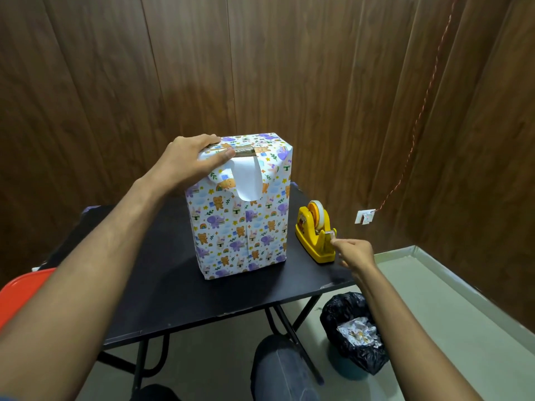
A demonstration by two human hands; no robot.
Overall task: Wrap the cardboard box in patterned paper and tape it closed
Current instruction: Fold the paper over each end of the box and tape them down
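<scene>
Red plastic chair seat [21, 290] just off the left edge of the small black folding table [179, 299].

Left hand [192, 160] sits on the top left corner of the tall cardboard box wrapped in white animal-print paper [238, 224]. Fingers curl over the far top edge, thumb lies flat along the near top edge, pinning the folded paper down. A strip of bare brown cardboard [244, 151] shows just right of the thumb tip. Below it a loose paper flap [246, 180] hangs down the front face, white underside out, not taped. Box stands upright near the middle of the table, towards the far edge.

Yellow plastic tape dispenser with a roll of clear tape [317, 231] stands at the right edge of the table, beside the box, not touching it.

Right hand [354, 253] is at the dispenser's cutter end. Thumb and forefinger are pinched, other fingers loosely curled. Looks like they grip the clear tape end [331, 234], but it's too small to be sure.

Black bin bag with crumpled paper inside [354, 332] on the floor under the table's near right corner.
</scene>
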